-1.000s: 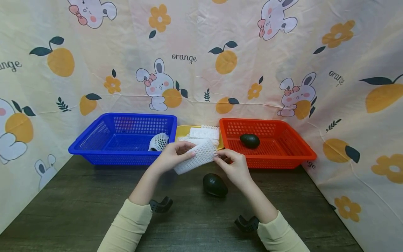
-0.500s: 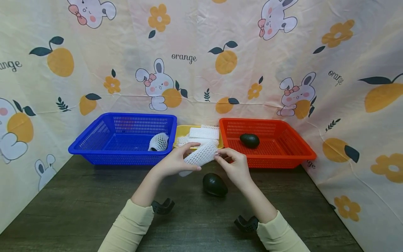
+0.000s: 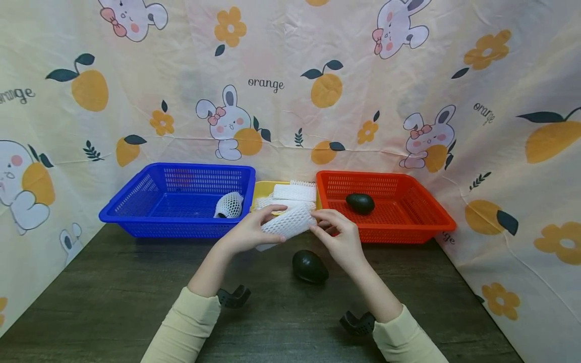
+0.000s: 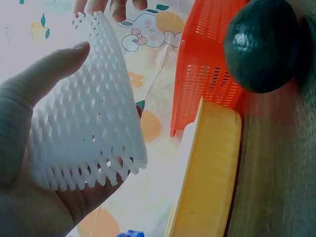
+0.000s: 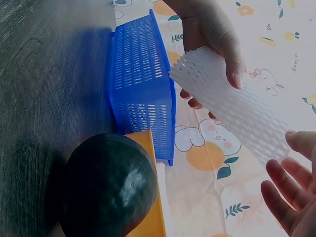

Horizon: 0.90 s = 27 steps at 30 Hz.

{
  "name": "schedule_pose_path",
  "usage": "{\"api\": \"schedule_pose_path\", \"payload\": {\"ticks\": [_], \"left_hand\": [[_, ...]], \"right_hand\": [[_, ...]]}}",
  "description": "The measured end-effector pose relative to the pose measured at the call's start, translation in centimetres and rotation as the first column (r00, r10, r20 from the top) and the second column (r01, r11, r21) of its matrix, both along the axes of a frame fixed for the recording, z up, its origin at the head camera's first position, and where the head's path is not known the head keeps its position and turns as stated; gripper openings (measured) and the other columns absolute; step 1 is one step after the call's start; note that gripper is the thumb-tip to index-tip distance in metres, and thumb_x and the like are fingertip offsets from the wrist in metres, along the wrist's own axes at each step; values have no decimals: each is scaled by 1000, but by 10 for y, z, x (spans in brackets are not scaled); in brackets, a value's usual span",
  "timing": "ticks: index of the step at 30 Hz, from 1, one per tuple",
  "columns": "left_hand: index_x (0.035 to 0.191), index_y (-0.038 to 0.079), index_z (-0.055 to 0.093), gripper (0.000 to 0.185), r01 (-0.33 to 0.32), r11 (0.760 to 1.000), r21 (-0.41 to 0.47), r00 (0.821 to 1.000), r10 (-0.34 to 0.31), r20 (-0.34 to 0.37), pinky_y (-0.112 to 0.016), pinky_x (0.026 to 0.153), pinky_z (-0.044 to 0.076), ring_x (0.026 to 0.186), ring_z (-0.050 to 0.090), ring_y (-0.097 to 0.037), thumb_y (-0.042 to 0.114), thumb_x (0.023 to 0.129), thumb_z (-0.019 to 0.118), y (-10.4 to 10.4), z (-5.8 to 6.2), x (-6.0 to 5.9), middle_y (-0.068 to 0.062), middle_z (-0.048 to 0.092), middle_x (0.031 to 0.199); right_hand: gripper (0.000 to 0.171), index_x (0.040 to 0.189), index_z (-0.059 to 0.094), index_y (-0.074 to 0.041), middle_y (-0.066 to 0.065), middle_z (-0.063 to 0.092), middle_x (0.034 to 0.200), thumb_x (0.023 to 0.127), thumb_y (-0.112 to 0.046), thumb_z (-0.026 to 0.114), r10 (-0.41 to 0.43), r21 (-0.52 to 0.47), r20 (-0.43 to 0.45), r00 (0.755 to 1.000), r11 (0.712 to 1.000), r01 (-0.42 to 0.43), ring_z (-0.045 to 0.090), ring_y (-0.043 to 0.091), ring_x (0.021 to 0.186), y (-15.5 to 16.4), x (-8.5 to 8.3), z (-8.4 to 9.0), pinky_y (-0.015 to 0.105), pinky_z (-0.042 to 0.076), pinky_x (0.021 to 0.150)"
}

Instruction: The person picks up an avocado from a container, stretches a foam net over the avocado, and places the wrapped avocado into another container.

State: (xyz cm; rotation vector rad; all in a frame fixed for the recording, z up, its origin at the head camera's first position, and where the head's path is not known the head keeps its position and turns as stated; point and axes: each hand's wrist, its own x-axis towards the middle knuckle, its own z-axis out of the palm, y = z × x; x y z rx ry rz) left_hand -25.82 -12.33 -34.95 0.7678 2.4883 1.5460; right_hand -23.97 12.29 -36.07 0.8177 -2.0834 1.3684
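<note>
1. The desk (image 3: 113,302) carries a blue basket (image 3: 136,201) at its far left edge and a red basket (image 3: 422,212) at its far right edge, a yellow tray (image 3: 263,189) between them;
2. A dark avocado (image 3: 310,266) lies mid-desk, just below both hands;
3. The left hand (image 3: 247,233) grips the white foam net (image 3: 288,225), held above the desk; the right hand (image 3: 340,239) pinches its other end.

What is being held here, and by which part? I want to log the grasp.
A white foam net sleeve: the left hand grips one end with thumb and fingers curled round it; the right hand pinches the opposite end's edge.
</note>
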Motion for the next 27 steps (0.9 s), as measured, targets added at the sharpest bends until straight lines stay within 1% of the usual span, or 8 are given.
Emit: {"api": "schedule_pose_path", "payload": {"ticks": [4, 7, 8, 12, 15, 18, 22, 27], "left_hand": [[142, 17, 44, 70, -23, 999, -23, 999, 22, -41, -42, 84, 49, 105, 58, -24, 23, 81, 78, -2, 0, -1, -10, 60, 120], [141, 17, 45, 69, -38, 999, -27, 998, 37, -60, -44, 86, 47, 106, 57, -25, 21, 81, 78, -5, 2, -1, -11, 59, 120], [141, 17, 45, 69, -41, 999, -24, 997, 39, -61, -45, 87, 47, 107, 56, -26, 20, 81, 78, -6, 2, -1, -11, 58, 122], [142, 17, 44, 70, -38, 999, -6, 998, 38, -50, -47, 90, 46, 113, 53, -28, 19, 80, 78, -8, 3, -1, -12, 53, 130], [142, 16, 43, 71, -25, 1000, 1, 999, 25, -41, -48, 91, 45, 115, 51, -30, 20, 81, 78, -9, 3, -2, -13, 51, 133], [143, 15, 43, 72, -15, 1000, 0, 999, 15, -41, -49, 92, 44, 117, 50, -31, 21, 81, 78, -9, 2, -2, -14, 49, 134], [143, 15, 43, 72, -19, 1000, -9, 999, 19, -46, -48, 91, 45, 116, 51, -30, 19, 81, 78, -9, 2, -2, -14, 50, 133], [142, 18, 44, 71, -37, 999, -27, 999, 36, -35, -46, 87, 47, 109, 55, -28, 21, 80, 78, -9, 3, -1, -13, 55, 127]], "right_hand": [[29, 111, 69, 0, 10, 66, 109, 82, 3, 72, -18, -5, -19, 1000, 1000, 18, 63, 20, 78, -1, 9, 10, 29, 51, 65], [29, 110, 67, 5, 16, 65, 109, 82, 6, 71, -44, 3, -25, 999, 999, 44, 63, 25, 76, -2, 20, 20, 31, 51, 64], [29, 111, 67, 5, 16, 65, 109, 82, 6, 71, -50, 3, -15, 999, 999, 50, 63, 26, 76, -2, 21, 21, 33, 52, 65], [30, 113, 68, 0, 15, 66, 109, 83, 2, 72, -69, 39, 27, 997, 997, 68, 63, 24, 77, 5, 13, 8, 37, 53, 65], [31, 116, 68, -6, 10, 67, 109, 85, -4, 72, -71, 80, 66, 995, 995, 65, 63, 20, 80, 12, 5, -5, 35, 53, 66], [33, 117, 67, -10, 5, 67, 107, 85, -9, 73, -69, 129, 117, 991, 990, 54, 63, 17, 83, 16, 3, -11, 35, 52, 66], [37, 119, 66, -13, 2, 66, 109, 84, -17, 75, -83, 224, 226, 971, 974, 31, 62, 18, 86, 19, 1, -14, 40, 52, 69], [47, 125, 62, -14, 2, 63, 118, 83, -26, 76, -124, 362, 351, 928, 932, -12, 62, 19, 94, 21, 0, -19, 41, 51, 78]]}}
